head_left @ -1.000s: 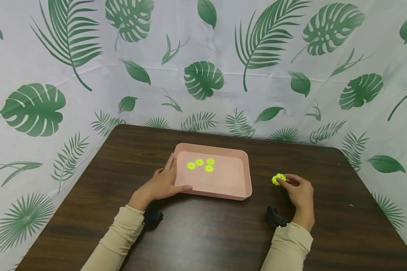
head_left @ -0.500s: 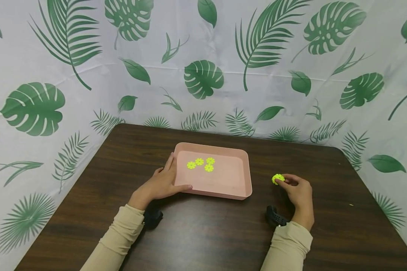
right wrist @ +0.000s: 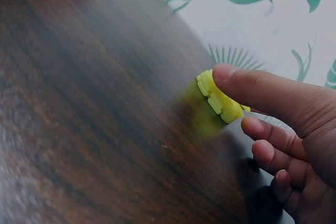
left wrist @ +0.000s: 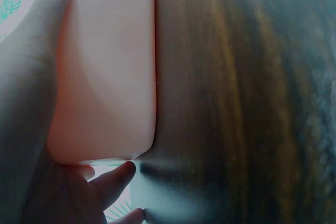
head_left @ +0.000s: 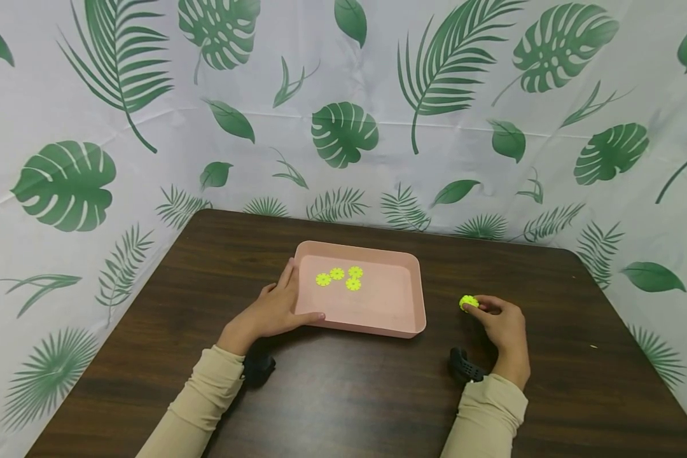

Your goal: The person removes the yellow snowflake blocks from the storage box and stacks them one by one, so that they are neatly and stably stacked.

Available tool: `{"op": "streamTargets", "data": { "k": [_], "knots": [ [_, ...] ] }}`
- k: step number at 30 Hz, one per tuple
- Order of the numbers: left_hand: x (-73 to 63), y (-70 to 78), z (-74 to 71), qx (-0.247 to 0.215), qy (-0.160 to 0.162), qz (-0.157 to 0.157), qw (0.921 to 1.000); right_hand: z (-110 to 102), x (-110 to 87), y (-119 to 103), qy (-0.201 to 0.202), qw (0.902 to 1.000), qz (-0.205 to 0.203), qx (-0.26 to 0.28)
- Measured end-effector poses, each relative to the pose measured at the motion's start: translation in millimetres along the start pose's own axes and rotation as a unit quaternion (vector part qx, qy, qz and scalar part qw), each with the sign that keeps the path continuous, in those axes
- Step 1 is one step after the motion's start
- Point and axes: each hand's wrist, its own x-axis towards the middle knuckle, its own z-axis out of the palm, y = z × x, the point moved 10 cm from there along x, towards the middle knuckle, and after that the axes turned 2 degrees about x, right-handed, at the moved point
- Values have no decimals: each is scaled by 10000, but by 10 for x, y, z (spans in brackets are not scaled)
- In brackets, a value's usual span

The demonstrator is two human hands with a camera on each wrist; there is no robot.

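In the head view, my left hand [head_left: 268, 310] lies along the left end of the pink tray [head_left: 397, 328], fingers extended on its side and thumb straight along the front rim. The left wrist view shows the thumb over the rim and fingertips at the corner of the tray wall [left wrist: 113, 93]. To the right of the tray, my right hand [head_left: 502, 324] pinches a bright yellow notched disc [head_left: 468, 303] between thumb and fingers. Up close in the right wrist view, the disc [right wrist: 219, 102] is partly hidden by the thumb, low over the table.
Several flat yellow flower-shaped discs [head_left: 323, 280] lie in the tray's left half. The dark wood table [head_left: 343, 394] meets a leaf-printed white cloth [head_left: 280, 146] at its back and sides. Black devices [head_left: 465, 366] are worn at both wrists.
Between the right fingers, the yellow shape has gone from two offset lobes to one compact disc outline, and that hand has shifted slightly left. The left hand and tray hold still.
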Motion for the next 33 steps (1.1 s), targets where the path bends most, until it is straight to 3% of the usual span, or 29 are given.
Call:
{"op": "streamTargets", "data": {
  "k": [22,33],
  "knots": [
    [-5,-2,9,37,-47,-52,10000,66,4,37,-482,9985,225,89],
    [7,-17,11,74,-41,-60,9999,64,5,37,-517,9985,197,45]
  ]
}}
